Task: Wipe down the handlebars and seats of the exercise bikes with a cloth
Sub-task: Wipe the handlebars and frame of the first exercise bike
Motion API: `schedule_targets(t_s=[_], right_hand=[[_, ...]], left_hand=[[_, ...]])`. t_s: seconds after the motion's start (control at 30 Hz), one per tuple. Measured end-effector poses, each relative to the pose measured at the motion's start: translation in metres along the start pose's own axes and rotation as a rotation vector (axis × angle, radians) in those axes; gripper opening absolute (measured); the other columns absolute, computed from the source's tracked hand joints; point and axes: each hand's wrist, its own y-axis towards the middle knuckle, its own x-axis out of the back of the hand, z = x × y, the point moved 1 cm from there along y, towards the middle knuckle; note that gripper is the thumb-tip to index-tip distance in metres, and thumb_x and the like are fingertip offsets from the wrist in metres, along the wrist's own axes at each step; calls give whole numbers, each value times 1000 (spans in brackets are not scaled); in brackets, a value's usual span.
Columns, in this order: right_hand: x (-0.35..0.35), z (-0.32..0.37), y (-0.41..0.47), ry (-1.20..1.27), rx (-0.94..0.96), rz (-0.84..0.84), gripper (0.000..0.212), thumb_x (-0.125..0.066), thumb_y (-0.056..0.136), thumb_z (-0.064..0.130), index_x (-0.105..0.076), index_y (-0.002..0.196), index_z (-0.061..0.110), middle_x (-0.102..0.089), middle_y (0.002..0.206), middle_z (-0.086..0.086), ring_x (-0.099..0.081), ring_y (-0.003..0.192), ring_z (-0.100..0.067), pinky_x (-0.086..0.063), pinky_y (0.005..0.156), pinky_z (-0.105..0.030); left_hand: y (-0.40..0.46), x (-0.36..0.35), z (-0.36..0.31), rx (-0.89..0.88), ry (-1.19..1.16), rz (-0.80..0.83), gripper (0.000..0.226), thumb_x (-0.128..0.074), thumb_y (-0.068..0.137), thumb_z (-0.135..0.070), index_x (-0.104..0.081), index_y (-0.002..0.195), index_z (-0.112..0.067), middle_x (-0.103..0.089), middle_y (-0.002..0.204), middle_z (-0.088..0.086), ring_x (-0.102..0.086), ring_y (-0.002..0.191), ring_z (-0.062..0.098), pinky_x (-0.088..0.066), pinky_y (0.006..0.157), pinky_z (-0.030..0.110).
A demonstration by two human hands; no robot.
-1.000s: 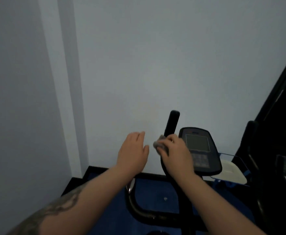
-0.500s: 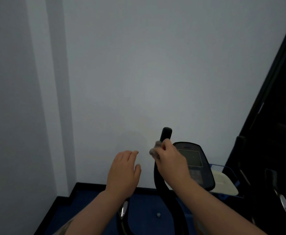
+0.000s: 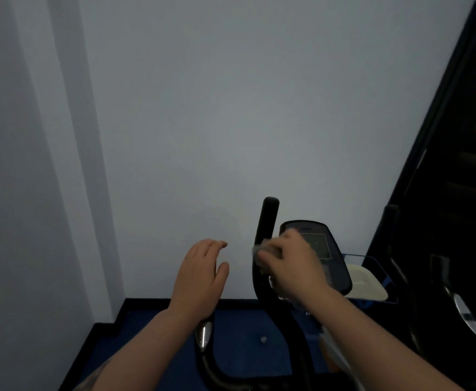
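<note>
The exercise bike's black upright handlebar (image 3: 268, 218) rises in front of me, its top end free. My right hand (image 3: 292, 266) grips a small grey cloth (image 3: 259, 249) and presses it against the handlebar partway up. The hand is blurred. My left hand (image 3: 200, 275) hovers open to the left of the bar, fingers relaxed, touching nothing. Below it the bike's lower left handlebar (image 3: 204, 334) with a chrome sensor plate curves down. The seat is out of view.
The bike's console (image 3: 335, 258) sits just right of my right hand. A white tray (image 3: 366, 283) in a blue frame lies behind it. Dark gym equipment (image 3: 457, 249) fills the right edge. A pale wall stands close ahead over blue flooring (image 3: 239, 340).
My right hand with the cloth has slid lower down the upright handlebar, leaving more of its top bare. My left hand stays hovering open beside it. The view has shifted a little.
</note>
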Motion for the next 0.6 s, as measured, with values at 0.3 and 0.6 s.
schedule_targets(t_s=[0.3, 0.6], right_hand=[[-28, -16, 37, 629, -370, -287, 25, -57, 94, 38, -67, 94, 16, -61, 99, -11, -61, 85, -15, -52, 79, -29], [-8, -24, 39, 630, -345, -287, 18, -60, 92, 34, -66, 86, 18, -61, 92, -7, -58, 76, -12, -46, 68, -21]], left_hand=[[0, -3, -1, 25, -26, -20, 36, -49, 98, -21, -51, 133, -17, -47, 131, -5, -33, 122, 3, -28, 101, 20], [0, -4, -2, 14, -13, -26, 36, -50, 98, -21, -49, 134, -20, -44, 130, -8, -25, 117, -6, -28, 96, 19]])
